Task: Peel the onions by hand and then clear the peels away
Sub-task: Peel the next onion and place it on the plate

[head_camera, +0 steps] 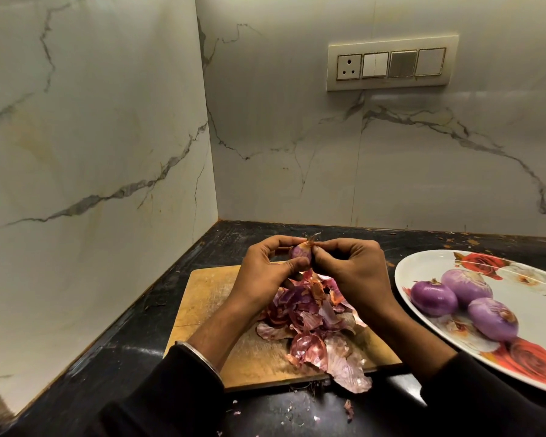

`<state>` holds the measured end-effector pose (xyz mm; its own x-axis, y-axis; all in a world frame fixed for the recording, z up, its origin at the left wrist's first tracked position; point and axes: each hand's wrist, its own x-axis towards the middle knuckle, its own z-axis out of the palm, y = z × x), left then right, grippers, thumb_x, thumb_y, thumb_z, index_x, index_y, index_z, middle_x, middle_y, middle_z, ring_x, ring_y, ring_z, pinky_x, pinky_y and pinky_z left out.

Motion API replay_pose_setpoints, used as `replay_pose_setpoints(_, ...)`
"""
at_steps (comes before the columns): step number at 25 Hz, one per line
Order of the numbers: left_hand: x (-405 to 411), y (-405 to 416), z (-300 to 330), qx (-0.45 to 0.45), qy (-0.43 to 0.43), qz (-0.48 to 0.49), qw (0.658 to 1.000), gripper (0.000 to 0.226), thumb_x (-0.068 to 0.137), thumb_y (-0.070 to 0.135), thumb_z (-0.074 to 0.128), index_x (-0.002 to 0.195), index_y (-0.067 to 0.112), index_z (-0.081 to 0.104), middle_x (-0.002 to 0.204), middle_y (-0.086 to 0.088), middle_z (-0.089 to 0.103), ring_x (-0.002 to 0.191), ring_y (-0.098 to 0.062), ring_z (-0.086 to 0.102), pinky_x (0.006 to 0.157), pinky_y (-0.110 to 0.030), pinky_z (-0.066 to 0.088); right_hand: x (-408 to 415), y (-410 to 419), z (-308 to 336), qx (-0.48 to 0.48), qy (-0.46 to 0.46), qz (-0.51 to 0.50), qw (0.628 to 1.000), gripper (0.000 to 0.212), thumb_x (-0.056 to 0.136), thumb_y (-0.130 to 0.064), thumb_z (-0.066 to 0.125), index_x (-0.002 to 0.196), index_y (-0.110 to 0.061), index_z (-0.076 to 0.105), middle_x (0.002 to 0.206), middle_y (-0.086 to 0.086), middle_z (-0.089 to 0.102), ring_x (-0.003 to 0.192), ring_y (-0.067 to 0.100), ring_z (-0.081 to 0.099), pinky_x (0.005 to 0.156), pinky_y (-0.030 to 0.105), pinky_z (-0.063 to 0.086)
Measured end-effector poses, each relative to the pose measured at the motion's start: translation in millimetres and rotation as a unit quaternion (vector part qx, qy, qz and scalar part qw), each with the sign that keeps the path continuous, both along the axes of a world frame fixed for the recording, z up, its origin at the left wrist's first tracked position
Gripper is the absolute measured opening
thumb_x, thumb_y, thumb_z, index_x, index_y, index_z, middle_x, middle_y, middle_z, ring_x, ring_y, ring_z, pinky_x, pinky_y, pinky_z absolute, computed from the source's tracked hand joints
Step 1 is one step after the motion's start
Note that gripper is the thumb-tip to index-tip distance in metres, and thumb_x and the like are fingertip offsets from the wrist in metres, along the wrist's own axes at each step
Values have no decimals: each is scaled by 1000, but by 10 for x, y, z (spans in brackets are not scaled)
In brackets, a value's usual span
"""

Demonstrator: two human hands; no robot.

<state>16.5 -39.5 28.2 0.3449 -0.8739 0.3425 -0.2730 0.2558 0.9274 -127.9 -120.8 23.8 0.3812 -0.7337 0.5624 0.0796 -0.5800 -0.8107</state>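
left hand [267,266] fingers cupping onion [300,252] over board [208,298] so peels are falling there | right hand [347,266] fingers pinching its dry tip skin

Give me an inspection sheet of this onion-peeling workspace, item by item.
Surface: dark counter with wooden cutting board.
Job's things: onion held above the board; peel pile on the board; three peeled onions on floral plate.
Clutter: peel scraps on the counter by the near edge.
Grippers: left hand grips the onion; right hand pinches its skin.
Cables: nothing seen.
Surroundings: marble walls; switch panel.
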Motion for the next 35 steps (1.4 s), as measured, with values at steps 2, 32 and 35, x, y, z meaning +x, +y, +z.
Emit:
replay_pose_setpoints(2, -5, 1, 3, -1, 3, 1, 1000, 33, 85, 3, 73, 115, 16, 69, 110, -5, 68, 66, -11, 71, 55, -20, 54, 6, 14, 1, 2, -2, -10, 1000, 11, 84, -15, 75, 94, -11, 78, 80, 1, 77, 75, 13, 74, 72, 40, 63)
replay_pose_setpoints(32, 20, -48, -16, -3, -89, -1, 996, 36, 89, 19, 71, 123, 22, 59, 116, 4, 65, 101, -10, 66, 82, -21, 57, -5, 12, 46, 80, -35, 11, 996, 5, 85, -13, 73, 85, -18, 75, 77, 5, 75, 73, 20, 72, 63, 26, 57)
replay_pose_setpoints(35, 16, -16, 24, -5, -73, -35, 997, 29, 95, 21, 61, 124, 25, 59, 113, 9, 66, 100, 0, 64, 79, -14, 53, -8, 2, 44, 59, -31, 9, 998, 7, 85, -14, 73, 85, -21, 74, 77, 3, 75, 72, 17, 71, 61, 22, 56)
